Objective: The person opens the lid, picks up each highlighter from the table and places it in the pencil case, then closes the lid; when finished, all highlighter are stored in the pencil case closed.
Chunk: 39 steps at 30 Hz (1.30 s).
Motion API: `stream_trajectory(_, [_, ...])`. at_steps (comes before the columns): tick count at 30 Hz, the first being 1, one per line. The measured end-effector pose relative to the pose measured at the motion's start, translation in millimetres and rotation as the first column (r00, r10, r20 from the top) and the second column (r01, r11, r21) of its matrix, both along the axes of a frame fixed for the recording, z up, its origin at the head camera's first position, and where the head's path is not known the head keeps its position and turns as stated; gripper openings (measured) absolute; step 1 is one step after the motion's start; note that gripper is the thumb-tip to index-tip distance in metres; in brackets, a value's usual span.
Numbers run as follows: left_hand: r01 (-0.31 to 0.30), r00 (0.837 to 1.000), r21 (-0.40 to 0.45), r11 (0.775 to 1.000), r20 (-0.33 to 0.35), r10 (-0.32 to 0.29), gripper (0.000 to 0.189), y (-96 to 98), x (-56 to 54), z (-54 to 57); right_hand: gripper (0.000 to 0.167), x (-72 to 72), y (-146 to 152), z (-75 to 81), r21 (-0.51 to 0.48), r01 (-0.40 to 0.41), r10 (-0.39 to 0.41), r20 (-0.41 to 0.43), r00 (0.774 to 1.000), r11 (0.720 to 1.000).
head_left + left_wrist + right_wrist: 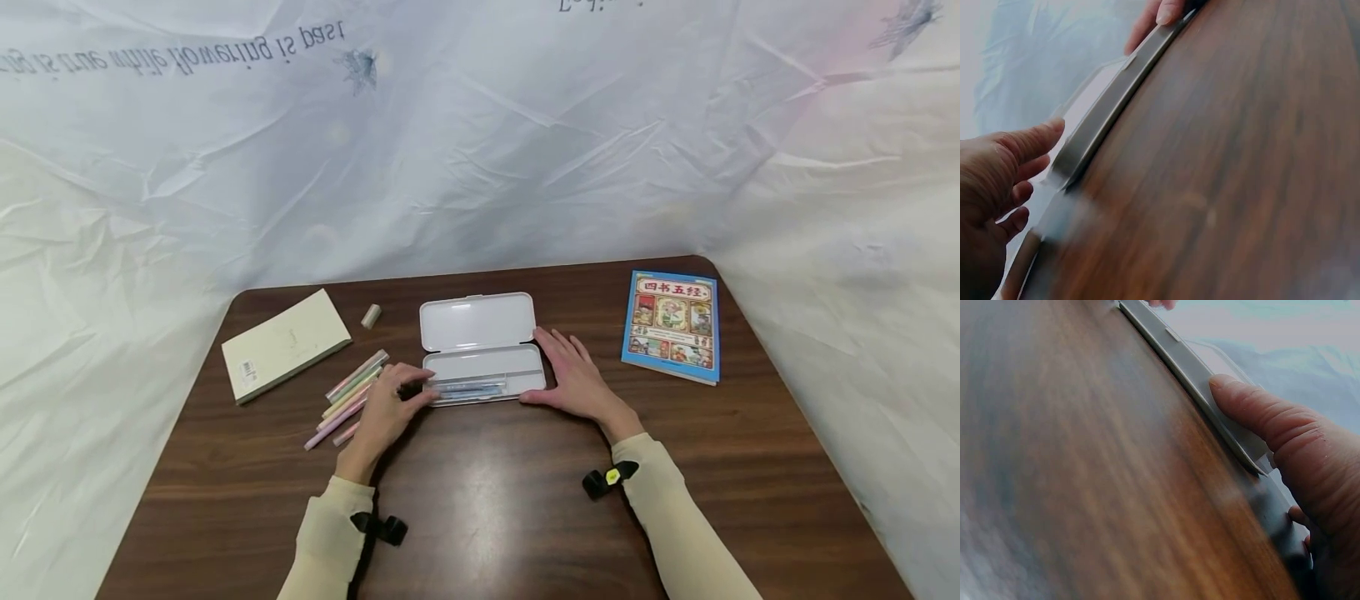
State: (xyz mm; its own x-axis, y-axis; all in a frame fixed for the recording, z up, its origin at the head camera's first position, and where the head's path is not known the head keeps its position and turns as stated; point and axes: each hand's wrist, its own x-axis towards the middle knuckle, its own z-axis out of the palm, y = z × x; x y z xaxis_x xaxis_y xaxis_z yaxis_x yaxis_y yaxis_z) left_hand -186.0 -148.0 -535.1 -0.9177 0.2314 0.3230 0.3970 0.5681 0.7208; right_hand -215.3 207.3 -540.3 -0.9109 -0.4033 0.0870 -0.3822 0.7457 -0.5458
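A white pencil case (484, 364) lies unfolded on the table, its lid (477, 322) tipped back on the far side. Slim clear and bluish pens (468, 390) lie in the front of its tray. My left hand (385, 412) is at the case's left end, thumb and forefinger near the corner; the left wrist view shows the fingers apart with nothing between them. At the other end, my right hand (577, 377) spans the case with spread fingers. Its thumb (1241, 403) touches the front wall, and its forefinger reaches the hinge corner.
Several pastel pens (352, 400) lie partly behind my left hand. An eraser (371, 316) and a cream box-like book (285, 346) are farther left. A blue-bordered book (670, 327) lies at the right on the brown table (480, 500). White cloth (480, 167) hangs around the table.
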Motion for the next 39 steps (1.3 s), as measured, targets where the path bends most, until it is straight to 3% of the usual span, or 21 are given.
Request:
stream_trajectory(5, [-0.059, 0.998, 0.08, 0.995, 0.003, 0.059, 0.031, -17.7, 15.4, 0.0, 0.117, 0.8, -0.3, 1.3, -0.003, 0.0, 0.0, 0.003, 1.0, 1.0])
stream_trajectory(9, [-0.117, 0.993, 0.187, 0.975, 0.04, 0.112, 0.032, -37.8, 34.6, -2.0, 0.118, 0.3, -0.1, 2.1, 0.004, 0.0, 0.0, 0.011, 1.0, 1.0])
stream_trajectory(12, [-0.208, 0.978, 0.15, 0.967, 0.012, 0.209, 0.033, -53.8, 51.4, -2.2, 0.118, -0.4, 0.3, 1.7, 0.01, 0.0, -0.001, 0.013, 1.0, 1.0])
stream_trajectory(16, [-0.343, 0.937, 0.035, 0.939, -0.061, 0.345, 0.032, -71.6, 72.9, -4.4, 0.118, -1.3, 0.6, 1.1, 0.011, 0.002, -0.002, 0.015, 1.0, 1.0])
stream_trajectory(20, [-0.399, 0.914, 0.03, 0.916, -0.067, 0.4, 0.029, -81.5, 86.3, -8.7, 0.118, -1.6, 0.3, 1.2, 0.013, 0.003, -0.004, 0.021, 1.0, 1.0])
stream_trajectory(24, [-0.459, 0.886, 0.031, 0.888, -0.053, 0.46, 0.029, -86.7, 92.9, -11.1, 0.117, -2.4, -1.7, 0.6, 0.016, -0.004, 0.004, 0.02, 1.0, 1.0])
stream_trajectory(30, [-0.528, 0.849, 0.001, 0.849, 0.007, 0.528, 0.025, -87.2, 93.1, -12.3, 0.117, -2.8, -2.4, 1.0, 0.013, -0.01, 0.009, 0.026, 1.0, 1.0])
stream_trajectory(39, [-0.554, 0.831, -0.014, 0.832, 0.049, 0.554, 0.019, -81.8, 91.6, -13.2, 0.117, -2.2, -0.4, 2.2, 0.018, -0.004, 0.004, 0.024, 1.0, 1.0])
